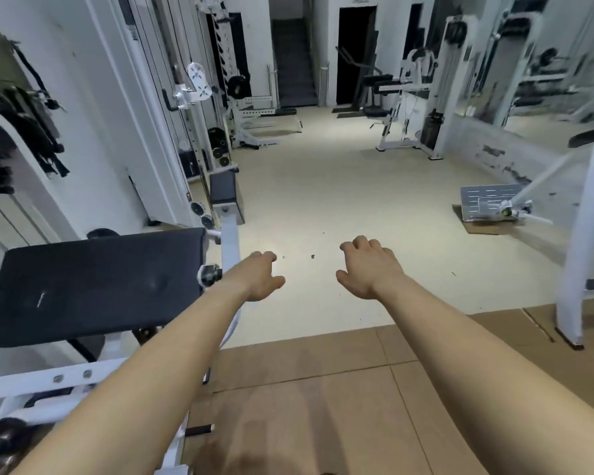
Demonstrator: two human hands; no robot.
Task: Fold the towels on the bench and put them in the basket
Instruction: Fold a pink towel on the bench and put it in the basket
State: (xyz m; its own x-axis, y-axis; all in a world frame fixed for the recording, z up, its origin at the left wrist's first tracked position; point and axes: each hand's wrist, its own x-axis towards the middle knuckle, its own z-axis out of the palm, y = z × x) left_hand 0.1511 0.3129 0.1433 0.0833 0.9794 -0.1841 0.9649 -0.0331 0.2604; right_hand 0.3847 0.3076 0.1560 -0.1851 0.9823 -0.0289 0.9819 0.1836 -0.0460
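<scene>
Both my bare arms reach forward over the gym floor. My left hand (260,277) hovers just right of a black padded bench (93,286) on a white frame, fingers loosely curled, holding nothing. My right hand (369,269) is level with it, about a hand's width to the right, palm down, fingers slightly bent and apart, also holding nothing. The bench pad is bare. No towel and no basket appear in view.
White weight machines (199,97) line the left wall. A cable machine (422,97) stands at the back right, and a white post (576,241) with a metal foot plate (487,204) at the right. Brown mats (323,406) cover the floor near me; pale floor (323,200) stretches ahead.
</scene>
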